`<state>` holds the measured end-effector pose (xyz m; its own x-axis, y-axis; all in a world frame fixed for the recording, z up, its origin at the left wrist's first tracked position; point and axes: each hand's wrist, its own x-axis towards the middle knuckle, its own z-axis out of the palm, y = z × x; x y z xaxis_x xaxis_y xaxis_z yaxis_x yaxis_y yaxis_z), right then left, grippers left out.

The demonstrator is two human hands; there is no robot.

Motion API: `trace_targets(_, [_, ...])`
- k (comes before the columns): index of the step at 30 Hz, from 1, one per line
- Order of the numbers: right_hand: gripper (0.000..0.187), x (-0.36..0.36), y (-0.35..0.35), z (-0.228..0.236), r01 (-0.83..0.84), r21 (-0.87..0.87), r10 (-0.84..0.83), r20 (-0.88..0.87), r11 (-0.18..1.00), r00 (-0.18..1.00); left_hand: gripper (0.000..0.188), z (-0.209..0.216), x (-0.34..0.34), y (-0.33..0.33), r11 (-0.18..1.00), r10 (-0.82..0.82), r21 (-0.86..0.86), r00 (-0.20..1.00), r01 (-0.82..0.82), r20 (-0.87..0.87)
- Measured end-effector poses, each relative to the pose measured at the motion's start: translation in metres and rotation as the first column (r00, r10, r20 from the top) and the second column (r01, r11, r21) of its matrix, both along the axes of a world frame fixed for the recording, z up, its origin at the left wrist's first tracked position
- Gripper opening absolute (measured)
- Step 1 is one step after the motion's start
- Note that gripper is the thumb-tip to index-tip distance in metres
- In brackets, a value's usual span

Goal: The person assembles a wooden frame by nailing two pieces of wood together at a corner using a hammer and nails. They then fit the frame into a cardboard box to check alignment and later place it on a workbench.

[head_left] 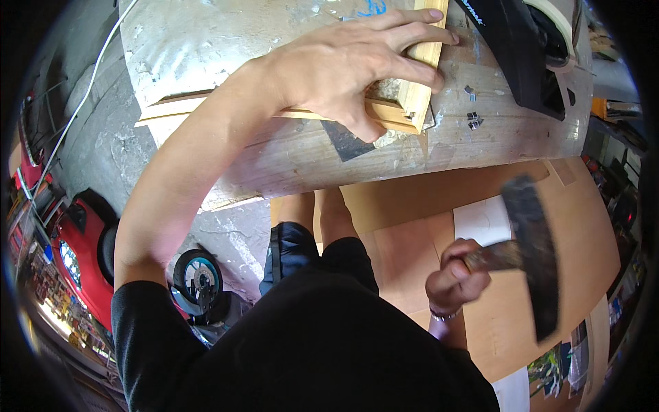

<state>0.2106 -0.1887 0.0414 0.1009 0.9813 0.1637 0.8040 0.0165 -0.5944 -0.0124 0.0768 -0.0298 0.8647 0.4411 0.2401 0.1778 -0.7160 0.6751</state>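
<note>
- Over the near right corner of the wooden frame, our left grip spreads wide, fingers splayed across the right rail and thumb down by the near one.
- Away to the right of our body, our right grip is closed round the handle of a hammer, whose dark head is blurred and well apart from the wood.
- To do this well, we should press both rails flat and snug against each other, and have thumb and fingertips clear of any spot the hammer might meet.
- Short, square taps would suit us better than a heavy swing, since the moulding looks slim and could dent or spring apart at the joint.
- Beneath our left palm, the frame lies on the table near its front edge; it is pale yellowish wood with a stepped profile, its rails meeting at roughly a right angle. Whether the joint is fully tight, we cannot tell.
- Just right of that corner lie some small shiny metal pieces.
- Farther right stands a black tool beside a pale roll.
</note>
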Motion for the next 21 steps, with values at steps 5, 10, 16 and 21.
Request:
trace_targets(5, [0.041, -0.009, 0.015, -0.003, 0.063, -0.23, -0.045, 0.086, 0.971, 0.995, 0.084, 0.0, 0.006, 0.0, 0.998, -0.027, -0.065, 1.0, 0.028, 0.011])
trace_targets(10, [0.041, -0.002, 0.006, 0.008, -0.011, 0.084, 0.031, -0.248, 0.996, 0.968, 0.086, 0.0, 0.004, -0.001, 0.996, -0.016, -0.082, 0.999, 0.019, 0.037])
trace_targets(16, [0.038, -0.015, 0.026, 0.005, 0.069, -0.139, -0.066, 0.026, 0.988, 0.997, 0.085, 0.0, 0.004, 0.0, 0.996, -0.017, -0.084, 0.999, 0.02, 0.034])
trace_targets(21, [0.035, 0.002, 0.007, -0.018, -0.092, 0.103, 0.083, 0.088, 0.99, 0.993, 0.086, 0.003, 0.004, -0.002, 0.994, -0.004, -0.112, 1.0, 0.003, -0.002])
